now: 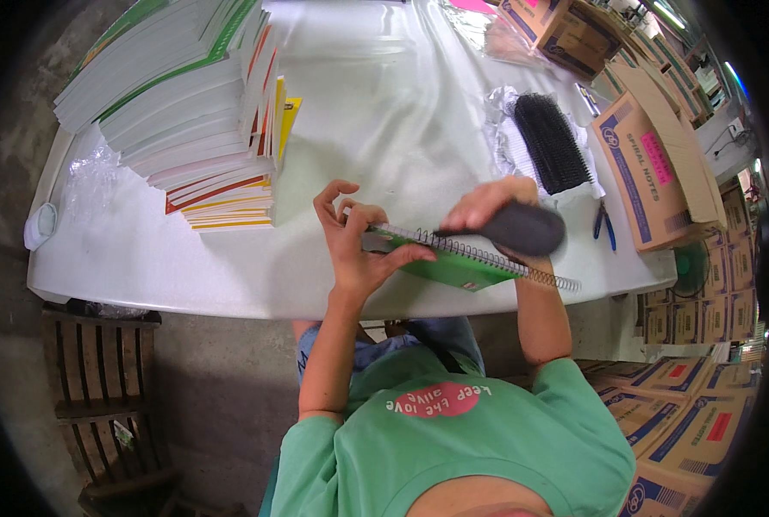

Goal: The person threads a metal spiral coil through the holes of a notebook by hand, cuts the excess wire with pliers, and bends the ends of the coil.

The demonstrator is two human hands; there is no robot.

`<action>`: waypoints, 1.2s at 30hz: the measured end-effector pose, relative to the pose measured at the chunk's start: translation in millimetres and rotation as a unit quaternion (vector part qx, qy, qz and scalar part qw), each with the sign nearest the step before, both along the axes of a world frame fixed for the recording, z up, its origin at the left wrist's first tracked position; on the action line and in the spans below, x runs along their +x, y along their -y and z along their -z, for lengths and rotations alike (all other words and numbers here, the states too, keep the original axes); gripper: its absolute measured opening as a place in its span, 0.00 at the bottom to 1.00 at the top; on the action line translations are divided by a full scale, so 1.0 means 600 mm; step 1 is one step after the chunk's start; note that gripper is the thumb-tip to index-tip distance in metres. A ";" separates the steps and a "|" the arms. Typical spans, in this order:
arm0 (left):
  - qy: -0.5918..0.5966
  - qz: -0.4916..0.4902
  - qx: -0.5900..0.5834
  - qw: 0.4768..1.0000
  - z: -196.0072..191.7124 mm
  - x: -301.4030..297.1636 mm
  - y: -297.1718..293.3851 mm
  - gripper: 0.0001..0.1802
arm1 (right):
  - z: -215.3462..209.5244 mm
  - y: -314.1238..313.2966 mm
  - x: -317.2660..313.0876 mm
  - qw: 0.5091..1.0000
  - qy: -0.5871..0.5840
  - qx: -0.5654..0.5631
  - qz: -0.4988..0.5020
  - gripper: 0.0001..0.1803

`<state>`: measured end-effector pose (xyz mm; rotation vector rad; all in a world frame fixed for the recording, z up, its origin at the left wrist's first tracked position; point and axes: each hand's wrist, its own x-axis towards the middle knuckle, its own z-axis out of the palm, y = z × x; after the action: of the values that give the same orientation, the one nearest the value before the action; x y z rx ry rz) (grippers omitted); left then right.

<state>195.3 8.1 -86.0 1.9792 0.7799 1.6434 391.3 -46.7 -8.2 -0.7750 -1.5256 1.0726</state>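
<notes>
My left hand pinches the left end of a green-covered notebook, thumb on the near side and fingers behind. The notebook is held tilted above the front part of the table. A dark wire spiral coil runs through its upper edge, and the loose end of the coil sticks out past the right corner. My right hand, blurred by motion, grips a dark, flat, sole-shaped pad just above the coil. The pad hides part of that hand, and I cannot tell whether it touches the coil.
Tall stacks of paper notebooks fill the table's left side. A bundle of black coils lies on white wrapping at the right. Blue-handled pliers lie beside an opened cardboard box. A wooden slatted rack stands at lower left.
</notes>
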 end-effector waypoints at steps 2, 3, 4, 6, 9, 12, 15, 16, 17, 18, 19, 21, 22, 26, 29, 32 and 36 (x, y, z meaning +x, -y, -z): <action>-0.014 -0.011 -0.020 1.000 -0.001 -0.003 0.008 0.32 | -0.004 0.005 0.010 0.997 0.050 0.015 0.054 0.11; -0.030 -0.024 -0.026 0.999 -0.003 -0.001 0.017 0.31 | 0.000 0.006 0.032 0.985 0.090 -0.016 0.145 0.12; -0.044 -0.036 -0.029 0.998 -0.008 0.000 0.024 0.30 | -0.001 0.007 0.059 0.962 0.132 -0.046 0.236 0.13; -0.046 -0.058 -0.009 0.997 -0.004 -0.003 0.042 0.26 | -0.010 0.027 0.152 0.916 0.170 0.058 0.359 0.14; -0.050 -0.095 0.000 0.994 -0.008 0.005 0.060 0.22 | -0.115 0.097 0.088 0.875 0.000 0.042 0.483 0.15; -0.054 -0.110 -0.010 0.992 -0.025 0.012 0.067 0.20 | -0.094 0.137 -0.004 0.799 0.150 0.044 0.580 0.17; -0.051 -0.070 -0.032 0.996 -0.025 0.020 0.062 0.20 | -0.007 0.096 -0.083 0.771 0.352 0.201 0.491 0.24; -0.051 -0.056 -0.043 0.996 -0.024 0.016 0.060 0.21 | 0.032 0.095 -0.095 0.780 0.322 0.146 0.516 0.24; -0.055 -0.054 -0.036 0.996 -0.023 0.012 0.057 0.21 | 0.070 0.107 -0.092 0.789 0.346 0.115 0.495 0.25; -0.060 -0.052 -0.028 0.996 -0.020 0.009 0.054 0.21 | 0.095 0.127 -0.095 0.791 0.338 0.126 0.494 0.21; -0.065 -0.049 -0.020 0.996 -0.018 0.009 0.051 0.21 | 0.113 0.150 -0.101 0.793 0.331 0.137 0.493 0.18; -0.068 -0.048 -0.012 0.996 -0.028 0.011 0.049 0.21 | 0.109 0.160 -0.098 0.779 0.335 0.190 0.495 0.19; -0.071 -0.045 -0.016 0.996 -0.030 0.009 0.054 0.20 | 0.071 0.160 -0.098 0.764 0.348 0.225 0.495 0.23; -0.064 -0.024 -0.037 0.997 -0.031 0.016 0.054 0.20 | -0.005 0.102 -0.093 0.795 0.311 0.105 0.509 0.32; -0.056 -0.009 -0.051 0.997 -0.029 0.019 0.044 0.20 | 0.068 0.100 -0.083 0.760 0.393 0.163 0.491 0.32; -0.057 -0.016 -0.051 0.997 -0.028 0.019 0.038 0.20 | 0.139 0.167 -0.078 0.817 0.366 0.107 0.432 0.33; -0.069 -0.021 -0.031 0.997 -0.035 0.020 0.035 0.21 | 0.038 0.206 -0.078 0.757 0.401 0.216 0.468 0.23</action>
<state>207.2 -13.1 -65.3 2.0620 0.9179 1.5002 344.5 -170.3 -31.0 -1.5254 -1.6050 -0.4434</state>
